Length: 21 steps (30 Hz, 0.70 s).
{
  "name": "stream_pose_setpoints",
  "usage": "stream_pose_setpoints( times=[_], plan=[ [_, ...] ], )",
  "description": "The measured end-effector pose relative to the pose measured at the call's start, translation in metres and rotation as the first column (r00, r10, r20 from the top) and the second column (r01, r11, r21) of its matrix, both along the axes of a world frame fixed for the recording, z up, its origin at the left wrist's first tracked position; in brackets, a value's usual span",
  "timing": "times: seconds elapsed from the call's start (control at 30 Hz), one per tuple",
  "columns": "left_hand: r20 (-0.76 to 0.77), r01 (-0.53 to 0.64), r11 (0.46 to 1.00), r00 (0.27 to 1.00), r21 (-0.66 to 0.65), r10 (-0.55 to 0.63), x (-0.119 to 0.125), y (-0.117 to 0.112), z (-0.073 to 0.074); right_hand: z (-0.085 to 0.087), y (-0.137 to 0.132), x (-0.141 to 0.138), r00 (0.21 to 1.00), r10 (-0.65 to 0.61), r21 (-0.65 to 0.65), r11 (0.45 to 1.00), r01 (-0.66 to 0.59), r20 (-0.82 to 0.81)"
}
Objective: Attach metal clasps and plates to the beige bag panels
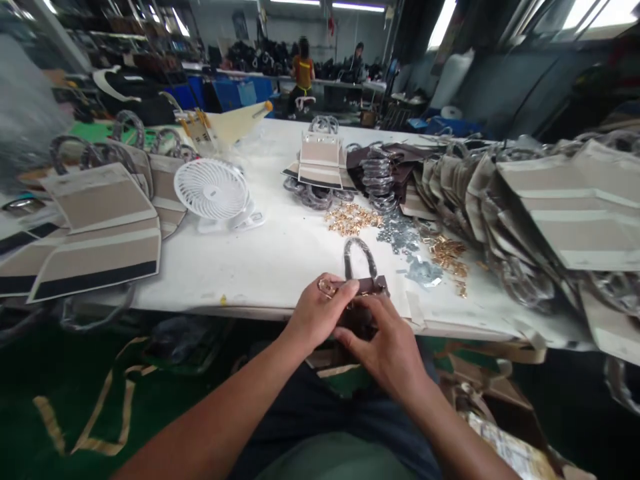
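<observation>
At the table's front edge, my left hand pinches a dark brown bag panel with thumb on top. A gold-coloured metal fitting shows by its fingers. My right hand is curled round the panel's near side, fingers bent and thumb below; its fingertips are partly hidden. From the panel a plastic-wrapped bag handle arches up onto the table. Just beyond lie a pile of small gold fittings, grey metal plates and more gold-coloured pieces.
A white fan stands left of centre. Beige bag panels lie at the left, and large stacks fill the right. More panels sit at the back. Beneath the table's right side is an open carton. Two people are far behind.
</observation>
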<state>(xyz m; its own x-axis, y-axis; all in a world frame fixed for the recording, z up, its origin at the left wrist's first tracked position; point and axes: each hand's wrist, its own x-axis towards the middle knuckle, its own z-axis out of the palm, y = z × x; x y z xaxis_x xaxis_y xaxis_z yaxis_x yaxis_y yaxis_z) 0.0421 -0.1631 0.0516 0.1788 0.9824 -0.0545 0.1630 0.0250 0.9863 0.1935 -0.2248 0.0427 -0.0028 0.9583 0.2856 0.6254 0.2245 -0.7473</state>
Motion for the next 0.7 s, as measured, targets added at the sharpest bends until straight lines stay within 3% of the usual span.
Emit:
stream_pose_setpoints(
  times=[0.1,0.2,0.23,0.27,0.33,0.4,0.47,0.53,0.6,0.7],
  plan=[
    [0.251,0.110,0.992,0.964,-0.067,-0.090,0.014,-0.040,0.034,0.008,-0.018,0.004,0.994,-0.112,0.106,0.988,0.113,-0.014],
    [0.398,0.294,0.956,0.879,-0.014,-0.264,0.019,-0.071,0.062,0.046,-0.029,0.029,0.975,-0.090,0.052,0.993,0.102,-0.202],
    [0.396,0.301,0.953,0.871,0.038,-0.292,0.019,-0.076,0.068,0.062,-0.031,0.041,0.960,-0.091,0.002,0.995,0.095,-0.264],
    [0.366,0.257,0.960,0.888,0.111,-0.280,0.017,-0.079,0.073,0.077,-0.033,0.054,0.947,-0.094,-0.043,0.995,0.085,-0.307],
    [0.269,0.038,0.951,0.955,0.306,-0.125,0.010,-0.075,0.078,0.107,-0.035,0.080,0.938,-0.083,-0.066,0.996,0.064,-0.338],
    [0.236,-0.166,0.866,0.970,0.472,0.057,0.001,-0.064,0.082,0.133,-0.031,0.103,0.948,-0.016,-0.017,1.000,0.012,-0.318],
    [0.271,-0.229,0.820,0.958,0.524,0.094,-0.009,-0.051,0.085,0.154,-0.024,0.119,0.957,0.087,0.010,0.996,-0.087,-0.276],
    [0.309,-0.160,0.853,0.951,0.497,-0.001,-0.018,-0.042,0.089,0.169,-0.012,0.126,0.945,0.207,-0.026,0.975,-0.221,-0.255],
    [0.343,0.016,0.914,0.924,0.406,-0.169,-0.025,-0.040,0.088,0.175,0.003,0.125,0.908,0.313,-0.124,0.926,-0.357,-0.278],
    [0.427,0.323,0.924,0.820,0.206,-0.382,-0.030,-0.045,0.072,0.162,0.029,0.113,0.836,0.438,-0.297,0.792,-0.533,-0.330]
  ],
)
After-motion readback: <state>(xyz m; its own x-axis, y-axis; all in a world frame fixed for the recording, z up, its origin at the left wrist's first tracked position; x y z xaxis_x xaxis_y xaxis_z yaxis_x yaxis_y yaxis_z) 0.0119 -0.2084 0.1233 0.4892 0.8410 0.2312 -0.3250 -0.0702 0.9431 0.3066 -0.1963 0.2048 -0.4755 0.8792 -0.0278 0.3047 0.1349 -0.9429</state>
